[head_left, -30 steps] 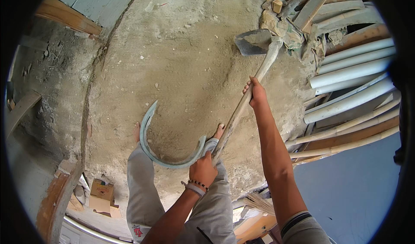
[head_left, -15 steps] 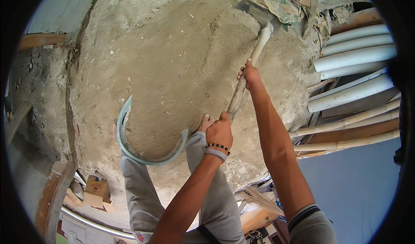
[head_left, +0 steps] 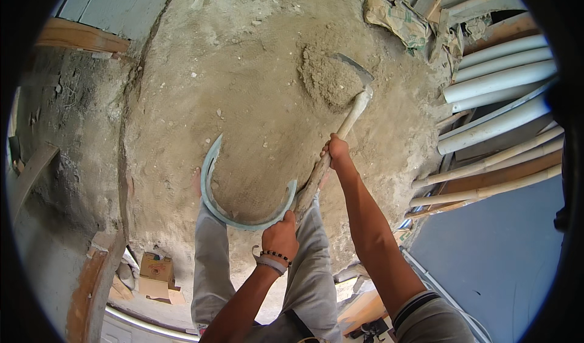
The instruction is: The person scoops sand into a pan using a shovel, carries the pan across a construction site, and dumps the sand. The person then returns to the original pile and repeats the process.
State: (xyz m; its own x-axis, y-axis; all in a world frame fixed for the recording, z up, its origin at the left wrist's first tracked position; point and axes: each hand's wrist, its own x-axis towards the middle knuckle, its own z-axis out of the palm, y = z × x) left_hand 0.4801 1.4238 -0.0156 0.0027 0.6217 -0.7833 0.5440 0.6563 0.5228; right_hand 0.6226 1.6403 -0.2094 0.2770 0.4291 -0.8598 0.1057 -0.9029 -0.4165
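I hold a long-handled hoe (head_left: 351, 119) with both hands, its handle slanting up and to the right. Around the handle's lower end my left hand (head_left: 280, 239) is closed. My right hand (head_left: 337, 151) wraps the handle higher up, closer to the blade. The dark metal blade (head_left: 359, 69) is at the right edge of a mound of loose sandy soil (head_left: 325, 78), which partly hides it. A pale blue-green C-shaped band (head_left: 243, 224) is near my feet, just left of the handle's lower end. Sandy soil lies inside its curve.
Several pale pipes (head_left: 502, 81) and bamboo poles (head_left: 486, 188) are stacked at right. Crumpled paper sacking (head_left: 398, 24) lies at the far right. A cardboard box (head_left: 157, 273) is at lower left. A long crack (head_left: 128, 100) runs along the left.
The hoe's blade has come nearer, drawing soil into a mound beside it. Both hands have moved back toward me and slightly left, still gripping the handle. The view has shifted.
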